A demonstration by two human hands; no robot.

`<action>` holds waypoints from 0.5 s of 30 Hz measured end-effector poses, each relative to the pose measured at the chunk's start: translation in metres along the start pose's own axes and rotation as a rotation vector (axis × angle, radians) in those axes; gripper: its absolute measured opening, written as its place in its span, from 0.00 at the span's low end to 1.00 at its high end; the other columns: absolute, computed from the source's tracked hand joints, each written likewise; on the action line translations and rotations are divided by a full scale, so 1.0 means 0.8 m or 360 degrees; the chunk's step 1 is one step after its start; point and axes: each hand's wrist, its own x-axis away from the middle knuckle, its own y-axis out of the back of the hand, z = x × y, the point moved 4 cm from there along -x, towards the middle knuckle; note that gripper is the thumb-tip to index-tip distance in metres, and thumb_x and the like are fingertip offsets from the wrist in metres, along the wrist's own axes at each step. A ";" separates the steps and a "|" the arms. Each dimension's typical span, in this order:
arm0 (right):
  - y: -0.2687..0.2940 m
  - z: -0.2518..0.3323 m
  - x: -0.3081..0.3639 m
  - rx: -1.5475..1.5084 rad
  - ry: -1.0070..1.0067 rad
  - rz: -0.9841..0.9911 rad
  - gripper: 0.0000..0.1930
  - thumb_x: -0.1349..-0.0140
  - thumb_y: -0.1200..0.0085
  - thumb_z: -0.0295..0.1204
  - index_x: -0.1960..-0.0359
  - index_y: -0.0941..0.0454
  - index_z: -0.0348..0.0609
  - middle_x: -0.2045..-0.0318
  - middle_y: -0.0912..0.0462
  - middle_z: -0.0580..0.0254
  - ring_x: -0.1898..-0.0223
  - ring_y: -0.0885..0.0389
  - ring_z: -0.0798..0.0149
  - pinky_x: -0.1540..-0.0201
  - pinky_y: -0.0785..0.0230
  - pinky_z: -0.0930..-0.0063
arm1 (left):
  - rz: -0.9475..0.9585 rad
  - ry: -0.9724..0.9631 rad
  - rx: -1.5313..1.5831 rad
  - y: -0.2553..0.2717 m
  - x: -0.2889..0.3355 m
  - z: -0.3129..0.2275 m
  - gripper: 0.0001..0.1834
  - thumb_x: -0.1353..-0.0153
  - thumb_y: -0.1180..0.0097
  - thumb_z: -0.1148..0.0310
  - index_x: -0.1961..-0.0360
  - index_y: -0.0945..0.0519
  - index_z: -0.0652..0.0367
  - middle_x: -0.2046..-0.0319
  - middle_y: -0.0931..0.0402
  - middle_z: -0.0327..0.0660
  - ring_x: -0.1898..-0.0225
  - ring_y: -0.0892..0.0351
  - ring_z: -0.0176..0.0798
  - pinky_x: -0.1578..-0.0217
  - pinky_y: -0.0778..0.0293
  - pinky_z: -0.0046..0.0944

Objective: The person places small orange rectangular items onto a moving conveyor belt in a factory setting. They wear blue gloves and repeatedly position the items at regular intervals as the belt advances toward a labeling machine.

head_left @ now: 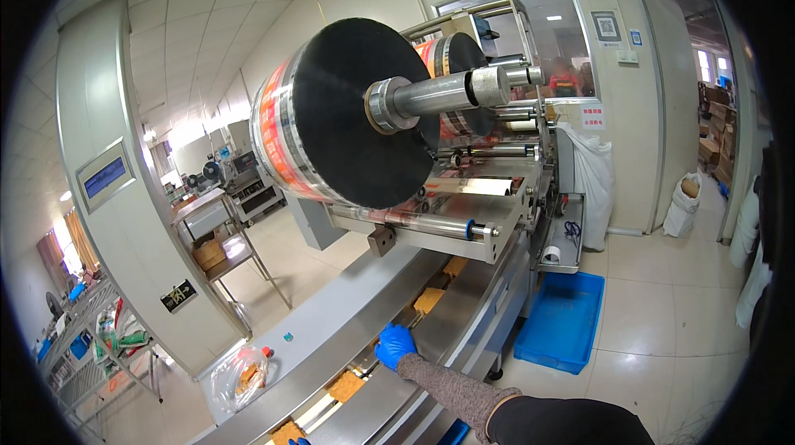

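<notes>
My right hand [396, 346], in a blue glove, reaches over the conveyor channel [385, 360] with its fingers curled downward. Whatever lies under those fingers is hidden. Golden-brown rough-textured food blocks lie along the channel: one [428, 301] just beyond this hand, another [346, 387] on the near side. Farther up, a block [455, 266] sits beneath the machine. At the bottom edge, blue fingertips of my left hand [299, 442] show beside the nearest block [288, 432]. The rest of that hand is out of the picture, so its grip cannot be told.
A large printed film roll [356, 114] hangs on a metal shaft above the conveyor. A clear plastic bag [240, 379] with orange-brown contents rests on the left ledge. To the right, a blue crate [561, 321] stands on the floor below a metal tray [567, 234]. A pillar [124, 163] rises at left.
</notes>
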 end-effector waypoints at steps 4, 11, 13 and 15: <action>-0.005 0.002 0.000 -0.0023 0.0047 0.0111 0.10 0.49 0.46 0.31 0.72 0.22 0.34 0.72 0.20 0.40 0.69 0.20 0.43 0.65 0.27 0.50 | 0.0100 0.0020 0.0007 0.005 0.003 -0.002 0.45 0.38 0.56 0.39 0.33 0.42 0.68 0.32 0.47 0.61 0.32 0.49 0.65 0.35 0.52 0.64; -0.022 -0.006 0.001 0.0012 0.0047 0.0350 0.11 0.45 0.49 0.35 0.75 0.21 0.39 0.72 0.18 0.45 0.71 0.19 0.45 0.67 0.27 0.50 | 0.0030 -0.0126 -0.0027 -0.004 0.019 0.031 0.46 0.38 0.53 0.41 0.32 0.44 0.67 0.33 0.46 0.61 0.32 0.48 0.63 0.35 0.50 0.61; -0.022 -0.004 0.005 -0.0044 -0.0023 0.0404 0.12 0.45 0.49 0.36 0.75 0.20 0.40 0.73 0.18 0.45 0.72 0.19 0.45 0.68 0.28 0.50 | -0.0056 -0.0119 -0.0108 -0.001 0.027 0.050 0.43 0.38 0.53 0.41 0.35 0.39 0.67 0.36 0.40 0.60 0.35 0.42 0.62 0.37 0.45 0.59; -0.015 -0.008 0.010 -0.0150 -0.0009 0.0273 0.13 0.45 0.49 0.38 0.74 0.20 0.40 0.74 0.18 0.45 0.73 0.19 0.46 0.69 0.28 0.50 | 0.0047 -0.0048 -0.0174 0.003 0.031 0.070 0.43 0.37 0.57 0.39 0.34 0.40 0.67 0.35 0.41 0.59 0.34 0.42 0.61 0.37 0.44 0.57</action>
